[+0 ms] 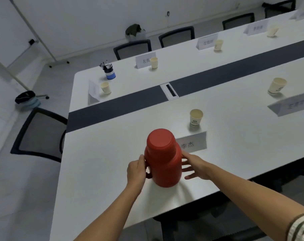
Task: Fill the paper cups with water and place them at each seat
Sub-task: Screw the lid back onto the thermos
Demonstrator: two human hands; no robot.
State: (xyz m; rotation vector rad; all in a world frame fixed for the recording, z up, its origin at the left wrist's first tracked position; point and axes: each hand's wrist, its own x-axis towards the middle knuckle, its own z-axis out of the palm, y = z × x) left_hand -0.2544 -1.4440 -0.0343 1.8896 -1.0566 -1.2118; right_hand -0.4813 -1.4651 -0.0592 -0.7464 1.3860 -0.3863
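Observation:
A red thermos jug [163, 159] with its red cap on stands upright on the white conference table [102, 171], near the front edge. My left hand [137, 171] grips its handle on the left side. My right hand [194, 166] rests with spread fingers against the jug's right side. Just beyond stands a paper cup [196, 117] behind a name card [193, 143]. Another paper cup [277, 86] is further right. Several more cups, such as the cup at the table's head [106, 87] and the far-side cup [154, 62], stand by name cards.
A dark strip [217, 75] with a cable box [170, 92] runs down the table's middle. A blue pen holder [109, 72] stands at the far left corner. Black mesh chairs [41, 134] surround the table. A bin [26, 99] and whiteboard stand sit left.

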